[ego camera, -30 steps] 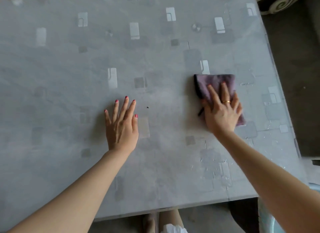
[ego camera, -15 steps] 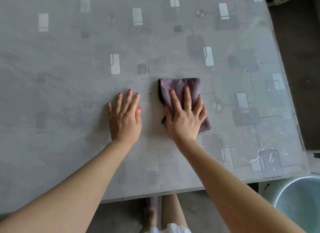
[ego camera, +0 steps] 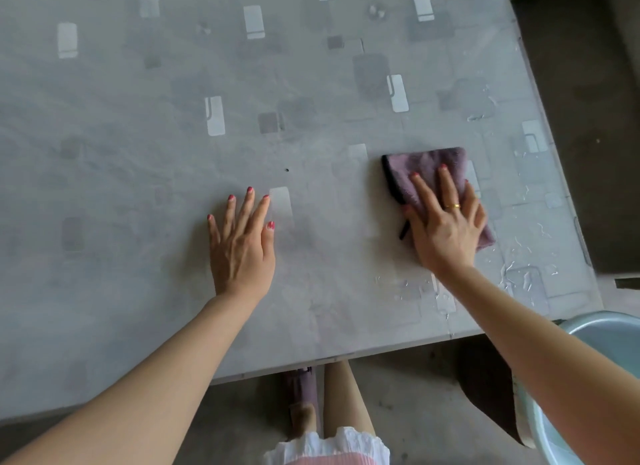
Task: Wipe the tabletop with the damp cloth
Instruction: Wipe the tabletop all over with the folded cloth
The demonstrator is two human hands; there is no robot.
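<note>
Right hand (ego camera: 445, 227) flat on purple cloth (ego camera: 429, 173), grey tabletop (ego camera: 173, 153).

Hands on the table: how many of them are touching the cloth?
1. The right hand presses flat on the purple cloth. The left hand rests flat on the bare tabletop, apart from the cloth.

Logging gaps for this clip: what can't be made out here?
Head view only:
- Cloth: near half hidden under the right hand.
- Basin: cut off by the right and bottom edges, crossed by the forearm; contents unseen.
- Tabletop: far and left parts run out of frame.
</note>
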